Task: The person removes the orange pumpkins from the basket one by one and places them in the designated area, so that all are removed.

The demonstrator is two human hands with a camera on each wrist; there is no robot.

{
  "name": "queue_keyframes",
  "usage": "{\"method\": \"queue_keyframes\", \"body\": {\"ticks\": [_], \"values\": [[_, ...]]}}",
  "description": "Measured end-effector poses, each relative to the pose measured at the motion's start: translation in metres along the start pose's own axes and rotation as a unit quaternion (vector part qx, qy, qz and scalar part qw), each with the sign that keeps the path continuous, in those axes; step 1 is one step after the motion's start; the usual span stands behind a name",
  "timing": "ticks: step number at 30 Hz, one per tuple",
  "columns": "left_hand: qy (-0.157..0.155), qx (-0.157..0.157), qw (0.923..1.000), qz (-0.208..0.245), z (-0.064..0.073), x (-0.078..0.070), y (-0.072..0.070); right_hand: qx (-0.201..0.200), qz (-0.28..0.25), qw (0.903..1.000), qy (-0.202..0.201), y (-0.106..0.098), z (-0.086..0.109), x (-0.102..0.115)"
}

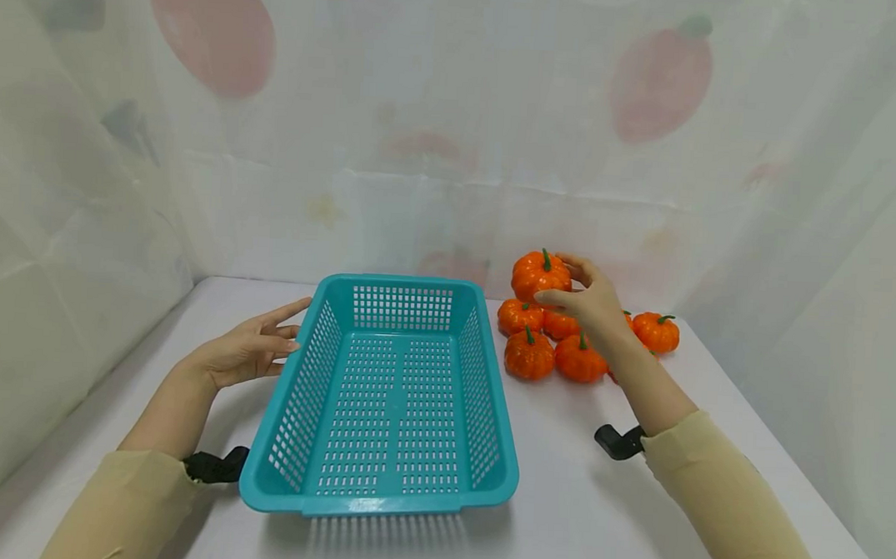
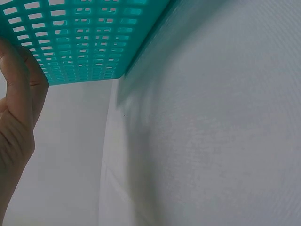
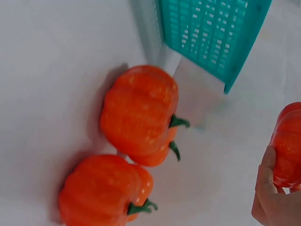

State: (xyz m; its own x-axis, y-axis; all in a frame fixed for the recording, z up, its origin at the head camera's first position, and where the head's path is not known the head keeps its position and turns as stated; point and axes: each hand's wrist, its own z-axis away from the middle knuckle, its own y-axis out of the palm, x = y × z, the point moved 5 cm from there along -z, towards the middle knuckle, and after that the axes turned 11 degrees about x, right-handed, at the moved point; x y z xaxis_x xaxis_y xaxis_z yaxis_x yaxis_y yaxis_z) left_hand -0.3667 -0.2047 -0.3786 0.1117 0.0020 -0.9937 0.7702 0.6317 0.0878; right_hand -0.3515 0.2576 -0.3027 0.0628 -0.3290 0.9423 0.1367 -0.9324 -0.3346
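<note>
A small orange pumpkin [image 1: 538, 275] with a green stem is pinched between the thumb and fingers of my right hand [image 1: 586, 298], above the other pumpkins. The right wrist view shows the held pumpkin [image 3: 289, 143] at its right edge, partly cut off. To the left stands a teal plastic basket [image 1: 390, 505] with slotted walls and nothing inside. My left hand [image 1: 253, 346] touches the outside of its left wall near the rim, fingers loosely bent. In the left wrist view, those fingers [image 2: 19, 87] lie against the slotted wall.
Several more pumpkins [image 1: 529, 354] sit clustered on the white table [image 1: 544, 484], right of the basket; my right hand and forearm hide some of them. White curtains [image 1: 441, 104] with faded fruit prints hang behind and along both sides.
</note>
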Motion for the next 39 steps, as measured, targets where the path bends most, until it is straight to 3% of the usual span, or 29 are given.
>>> {"method": "queue_keyframes", "body": {"ticks": [13,21,26,32,39], "values": [[-0.001,0.004,1.0,-0.008,0.001,-0.001,0.002,-0.078,0.021,0.9961,0.038,-0.068,0.014,-0.028],[0.005,0.012,0.9999,-0.008,0.0,-0.001,0.001,-0.134,-0.041,0.989,0.047,-0.116,0.026,-0.048],[0.004,0.015,0.9999,-0.006,0.001,0.0,0.001,-0.161,-0.076,0.9822,0.059,-0.133,0.037,-0.06],[0.005,0.018,0.9998,-0.003,0.001,0.001,0.0,-0.174,-0.096,0.9776,0.07,-0.152,0.047,-0.078],[0.004,0.019,0.9998,-0.004,0.0,0.0,0.0,-0.152,-0.074,0.9798,0.106,-0.173,0.055,-0.104]]}}
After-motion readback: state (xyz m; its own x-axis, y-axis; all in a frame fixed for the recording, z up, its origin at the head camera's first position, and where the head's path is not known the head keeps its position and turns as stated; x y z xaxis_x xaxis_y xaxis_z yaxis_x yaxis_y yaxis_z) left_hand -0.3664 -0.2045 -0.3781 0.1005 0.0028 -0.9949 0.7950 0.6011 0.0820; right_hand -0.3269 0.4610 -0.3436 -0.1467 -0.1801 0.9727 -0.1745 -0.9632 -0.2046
